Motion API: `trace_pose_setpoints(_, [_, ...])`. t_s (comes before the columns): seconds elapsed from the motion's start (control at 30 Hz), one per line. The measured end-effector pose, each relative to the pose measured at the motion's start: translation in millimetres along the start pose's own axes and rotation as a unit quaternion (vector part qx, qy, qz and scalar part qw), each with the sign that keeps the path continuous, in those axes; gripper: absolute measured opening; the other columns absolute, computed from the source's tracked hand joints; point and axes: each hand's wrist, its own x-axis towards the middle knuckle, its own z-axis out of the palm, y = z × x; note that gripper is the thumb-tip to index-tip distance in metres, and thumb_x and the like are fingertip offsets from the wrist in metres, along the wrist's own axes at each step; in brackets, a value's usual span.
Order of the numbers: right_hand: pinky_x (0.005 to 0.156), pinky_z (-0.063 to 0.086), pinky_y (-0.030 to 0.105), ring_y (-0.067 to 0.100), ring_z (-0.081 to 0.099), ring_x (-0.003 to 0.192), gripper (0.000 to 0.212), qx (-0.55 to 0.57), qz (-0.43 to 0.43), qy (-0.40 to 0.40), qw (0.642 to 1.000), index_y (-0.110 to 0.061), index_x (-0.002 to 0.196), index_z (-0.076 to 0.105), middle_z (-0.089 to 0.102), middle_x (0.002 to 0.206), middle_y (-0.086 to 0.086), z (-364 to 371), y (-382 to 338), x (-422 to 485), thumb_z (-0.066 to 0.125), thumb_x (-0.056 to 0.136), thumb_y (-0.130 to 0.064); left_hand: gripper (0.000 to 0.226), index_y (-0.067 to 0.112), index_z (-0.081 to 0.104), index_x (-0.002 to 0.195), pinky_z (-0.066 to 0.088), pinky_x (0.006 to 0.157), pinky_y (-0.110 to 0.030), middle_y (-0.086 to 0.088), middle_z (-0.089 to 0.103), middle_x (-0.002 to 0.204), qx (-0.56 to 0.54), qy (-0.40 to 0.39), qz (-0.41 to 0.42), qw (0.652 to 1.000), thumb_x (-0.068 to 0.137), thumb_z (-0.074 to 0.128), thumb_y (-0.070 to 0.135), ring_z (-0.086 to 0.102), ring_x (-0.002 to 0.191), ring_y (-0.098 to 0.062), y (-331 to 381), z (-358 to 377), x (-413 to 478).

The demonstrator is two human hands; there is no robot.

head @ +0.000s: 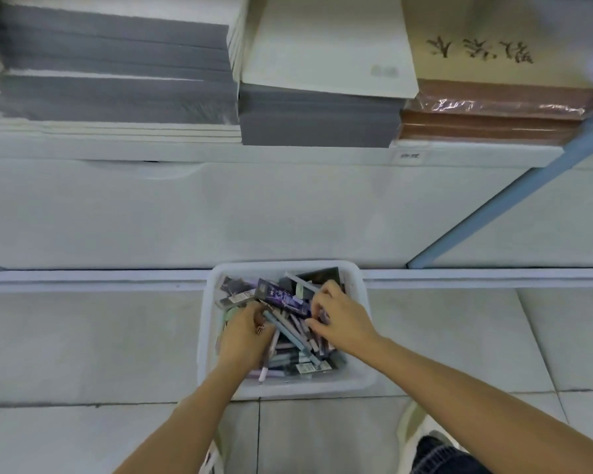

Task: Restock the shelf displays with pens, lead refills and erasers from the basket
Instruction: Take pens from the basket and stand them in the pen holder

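A white plastic basket (362,378) sits on the tiled floor below me, full of loose pens (290,331), small packs and a long purple box (283,297). My left hand (242,336) is inside the basket on its left side, fingers curled around several pens. My right hand (343,319) reaches in from the right, its fingertips pinching among the pens and the end of the purple box. What exactly the right fingers hold is hidden by the hand itself.
A white shelf unit front (220,213) rises just behind the basket. On the shelf above lie stacks of grey notebooks (117,94), a white-covered stack (326,56) and brown calligraphy books (493,107). A blue upright (493,203) slants at the right. My knee (442,456) shows bottom right.
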Motion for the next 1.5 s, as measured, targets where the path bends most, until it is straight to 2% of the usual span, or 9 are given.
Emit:
trace_pose_setpoints(0.23, [0.073,0.051,0.037,0.026,0.062,0.095,0.053,-0.097,-0.003,-0.076,0.992,-0.011,0.120,0.050,0.062,0.113,0.007,38,-31,21,0.068,0.084,-0.046,0.016,0.014,0.066,0.105,0.044,0.062,-0.018,0.003,0.064,0.083,-0.063,-0.003,-0.015,0.998,0.089,0.066,0.014,0.059,0.072,-0.011,-9,-1,5])
trace_pose_setpoints(0.47, [0.065,0.048,0.031,0.015,0.055,0.066,0.015,0.080,-0.005,-0.125,0.989,-0.014,0.093,0.058,0.059,0.079,0.000,27,-18,20,0.060,0.094,-0.029,0.012,0.016,0.068,0.101,0.048,0.069,-0.019,0.000,0.068,0.092,-0.153,0.030,-0.032,0.987,0.094,0.060,0.024,0.063,0.082,-0.009,-17,-14,-4])
trace_pose_setpoints(0.67, [0.049,0.036,0.015,-0.001,0.047,0.048,0.015,0.176,-0.051,-0.133,0.974,-0.033,0.078,0.055,0.055,0.059,-0.014,8,-36,16,0.065,0.088,-0.028,0.034,0.007,0.063,0.101,0.048,0.062,-0.013,-0.003,0.063,0.088,-0.348,-0.127,-0.066,0.927,0.098,0.050,0.038,0.058,0.077,-0.007,20,-2,-16])
trace_pose_setpoints(0.77, [0.055,0.050,0.019,0.002,0.061,0.058,0.006,0.238,-0.040,-0.168,0.956,-0.024,0.093,0.066,0.068,0.079,-0.007,5,-38,8,0.067,0.089,-0.028,0.031,0.000,0.059,0.103,0.056,0.069,-0.024,-0.009,0.065,0.092,-0.430,-0.076,-0.105,0.894,0.102,0.044,0.028,0.064,0.083,-0.015,32,2,-19])
trace_pose_setpoints(0.83, [0.063,0.055,0.022,0.006,0.066,0.067,0.016,0.249,-0.025,-0.113,0.962,-0.022,0.102,0.070,0.071,0.087,-0.004,-4,-30,3,0.065,0.090,-0.032,0.032,0.000,0.060,0.102,0.054,0.075,-0.028,-0.007,0.068,0.092,-0.416,-0.031,-0.106,0.903,0.104,0.039,0.025,0.066,0.085,-0.016,31,-2,-18])
trace_pose_setpoints(0.97, [0.066,0.042,0.019,0.000,0.055,0.069,0.022,0.154,0.080,0.069,0.982,-0.017,0.102,0.061,0.062,0.083,-0.010,-19,9,-3,0.067,0.089,-0.032,0.023,0.006,0.048,0.090,0.047,0.050,-0.027,-0.005,0.052,0.061,-0.413,0.015,-0.128,0.901,0.104,0.041,0.024,0.051,0.051,-0.020,20,-9,-17])
trace_pose_setpoints(1.1, [0.079,0.047,0.026,0.012,0.056,0.087,0.043,0.098,0.122,-0.034,0.987,-0.019,0.117,0.055,0.059,0.104,-0.002,-2,24,-6,0.072,0.083,-0.038,0.026,0.009,0.046,0.085,0.033,0.043,-0.027,0.000,0.037,0.056,-0.409,-0.022,-0.147,0.900,0.103,0.043,0.028,0.031,0.046,-0.014,13,-3,-22])
trace_pose_setpoints(1.27, [0.072,0.044,0.029,0.018,0.053,0.086,0.026,-0.019,0.080,-0.021,0.996,-0.016,0.102,0.054,0.055,0.104,0.002,28,16,-1,0.067,0.088,-0.034,0.025,0.012,0.042,0.080,0.030,0.039,-0.021,0.004,0.036,0.051,-0.396,-0.077,-0.130,0.906,0.100,0.050,0.025,0.029,0.041,-0.009,7,-1,-27])
trace_pose_setpoints(1.5, [0.054,0.041,0.023,0.006,0.045,0.050,0.028,0.173,0.043,-0.029,0.983,-0.013,0.074,0.055,0.051,0.064,-0.004,-16,17,3,0.056,0.096,-0.029,0.032,0.012,0.044,0.072,0.037,0.040,-0.024,-0.001,0.038,0.051,-0.384,-0.071,-0.116,0.913,0.092,0.064,0.027,0.032,0.039,-0.011,13,-2,-23])
